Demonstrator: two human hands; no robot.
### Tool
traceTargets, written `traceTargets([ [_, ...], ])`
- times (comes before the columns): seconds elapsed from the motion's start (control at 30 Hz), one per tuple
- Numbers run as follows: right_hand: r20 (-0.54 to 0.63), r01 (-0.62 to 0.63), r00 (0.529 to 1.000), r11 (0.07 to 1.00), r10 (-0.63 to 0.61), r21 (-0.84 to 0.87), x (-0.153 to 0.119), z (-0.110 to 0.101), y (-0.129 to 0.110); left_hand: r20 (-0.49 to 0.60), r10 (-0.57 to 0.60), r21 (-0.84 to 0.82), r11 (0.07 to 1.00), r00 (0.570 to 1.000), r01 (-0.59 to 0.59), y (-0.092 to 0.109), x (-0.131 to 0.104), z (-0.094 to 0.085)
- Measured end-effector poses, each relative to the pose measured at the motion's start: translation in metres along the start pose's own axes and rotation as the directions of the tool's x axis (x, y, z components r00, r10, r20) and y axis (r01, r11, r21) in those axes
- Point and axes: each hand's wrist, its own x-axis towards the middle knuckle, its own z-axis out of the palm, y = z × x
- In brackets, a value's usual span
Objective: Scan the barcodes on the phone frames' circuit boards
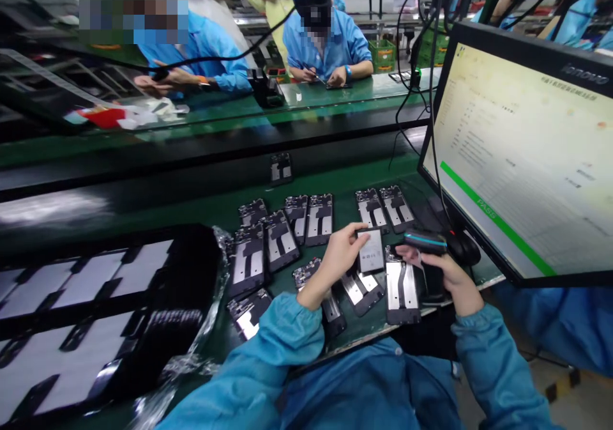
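My left hand pinches a grey-white phone battery by its left edge, with printed marks facing up. A black barcode scanner with a turquoise stripe is gripped in my right hand, just right of the battery. Below the scanner lies an opened phone body, its silver inside showing. Another opened phone body is partly covered by the battery. My left wrist hides part of a further phone body.
Several opened phone bodies are spread over the green bench. At left stands a black tray of batteries, edged with clear wrap. A monitor showing a green PASS bar stands right, beside a mouse. Cables hang nearby. Co-workers sit opposite.
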Motion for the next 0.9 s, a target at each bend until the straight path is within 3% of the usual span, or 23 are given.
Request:
traceTargets([
  [0.07, -0.027, -0.014, 1.000, 0.999, 0.015, 0.038, 0.005, -0.010, 0.001, 0.091, 0.013, -0.026, 1.000, 0.996, -0.010, 0.003, -0.016, 0.023],
  [0.2, -0.061, -0.059, 0.996, 0.995, 0.064, 0.075, 0.012, -0.020, 0.002, 0.150, 0.154, -0.011, 0.988, 0.977, -0.154, 0.010, -0.041, 0.064],
  [0.37, -0.101, -0.086, 0.990, 0.991, 0.096, 0.100, 0.015, -0.013, -0.002, 0.120, 0.254, 0.101, 0.959, 0.960, -0.266, 0.005, -0.053, 0.073],
  [0.43, -0.157, -0.056, 0.985, 0.993, 0.071, 0.099, 0.007, -0.009, -0.004, 0.062, 0.209, 0.172, 0.961, 0.976, -0.217, 0.001, -0.063, 0.078],
  [0.5, -0.255, -0.003, 0.967, 0.997, 0.023, 0.077, -0.011, -0.004, -0.006, -0.014, 0.111, 0.137, 0.985, 0.994, -0.109, -0.002, -0.076, 0.089],
  [0.6, -0.394, 0.031, 0.919, 1.000, -0.029, 0.001, -0.052, 0.010, 0.000, -0.063, 0.023, -0.111, 0.993, 0.998, -0.030, -0.006, -0.092, 0.111],
  [0.7, -0.440, 0.038, 0.895, 0.995, -0.075, -0.093, -0.080, 0.025, 0.018, -0.094, -0.039, -0.301, 0.954, 0.995, 0.009, -0.006, -0.090, 0.129],
  [0.8, -0.482, 0.090, 0.869, 0.994, -0.111, -0.066, -0.084, 0.031, 0.034, -0.053, -0.089, -0.369, 0.927, 0.995, 0.063, -0.003, -0.074, 0.129],
  [0.9, -0.524, 0.132, 0.844, 0.991, -0.109, 0.007, -0.081, 0.029, 0.035, -0.076, -0.069, -0.382, 0.923, 0.995, 0.035, -0.008, -0.040, 0.095],
])
